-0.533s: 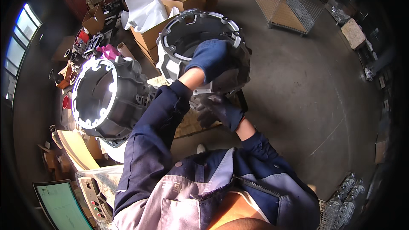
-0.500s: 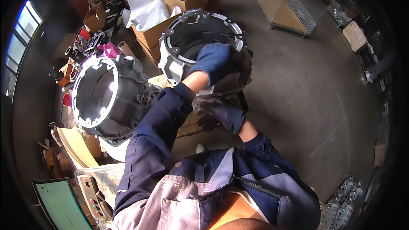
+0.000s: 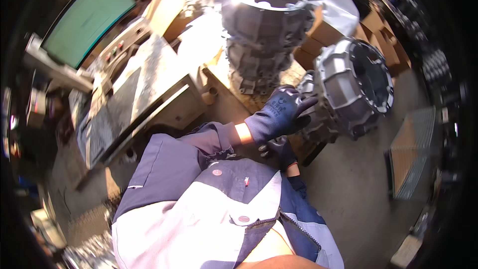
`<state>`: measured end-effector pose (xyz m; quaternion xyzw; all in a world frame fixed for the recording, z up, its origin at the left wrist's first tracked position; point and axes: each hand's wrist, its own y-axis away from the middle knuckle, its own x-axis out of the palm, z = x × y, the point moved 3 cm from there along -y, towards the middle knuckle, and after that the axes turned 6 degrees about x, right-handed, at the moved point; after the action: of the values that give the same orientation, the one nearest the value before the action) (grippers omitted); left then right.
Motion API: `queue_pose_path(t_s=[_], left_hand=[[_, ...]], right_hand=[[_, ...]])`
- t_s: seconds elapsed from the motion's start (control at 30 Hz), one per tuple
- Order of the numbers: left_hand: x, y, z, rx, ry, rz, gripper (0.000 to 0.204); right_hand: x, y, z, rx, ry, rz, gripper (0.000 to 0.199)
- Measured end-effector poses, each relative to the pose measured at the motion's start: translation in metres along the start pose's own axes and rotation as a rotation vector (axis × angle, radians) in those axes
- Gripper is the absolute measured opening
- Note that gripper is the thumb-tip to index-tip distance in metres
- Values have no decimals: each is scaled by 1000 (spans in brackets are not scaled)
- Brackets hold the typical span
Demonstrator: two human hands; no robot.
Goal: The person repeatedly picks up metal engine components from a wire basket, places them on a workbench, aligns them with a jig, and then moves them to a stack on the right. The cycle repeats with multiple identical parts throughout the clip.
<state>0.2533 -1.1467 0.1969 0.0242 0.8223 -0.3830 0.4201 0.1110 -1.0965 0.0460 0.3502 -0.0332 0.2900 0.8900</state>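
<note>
My left hand (image 3: 280,113), in a dark blue work glove, reaches rightward with fingers and thumb apart. Its fingertips overlap the near side of a large grey metal housing (image 3: 343,87), lying tilted with its round opening to the right; whether they touch it cannot be told. Below, nearer my body, my right hand (image 3: 279,150) wears a dark glove too. Its fingers are loosely bent and apart, nothing visible in them, partly covered by the left hand. A second grey housing (image 3: 264,30) stands upright further off, its bright ring-shaped rim facing up.
A worn workbench (image 3: 144,104) and a control panel (image 3: 119,50) with buttons are at the left, beside a green-lit screen (image 3: 89,17). Cardboard boxes (image 3: 381,40) and white sheeting (image 3: 341,10) lie behind the housings. A wire-mesh cage (image 3: 413,152) stands at the right.
The view has swung left, so the housings now appear further right and the bench shows more. My left hand has come out of the housing's opening to its near side; my right hand has drawn toward my body.
</note>
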Motion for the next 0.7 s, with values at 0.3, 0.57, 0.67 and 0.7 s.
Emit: queue_pose_path(t_s=[0.3,0.57,0.67,0.7], left_hand=[[-92,442,-150,-1555,-145,249,32],[-61,590,-315,-1956,-340,-66,34],[-46,633,-365,-2211,-214,-332,37],[-43,644,-380,-2268,-204,-454,38]], right_hand=[[156,-9,-102,354,246,517,30],[313,28,-142,-320,953,1161,23],[365,57,-172,-376,1006,1222,15],[379,64,-182,-386,1025,1246,15]])
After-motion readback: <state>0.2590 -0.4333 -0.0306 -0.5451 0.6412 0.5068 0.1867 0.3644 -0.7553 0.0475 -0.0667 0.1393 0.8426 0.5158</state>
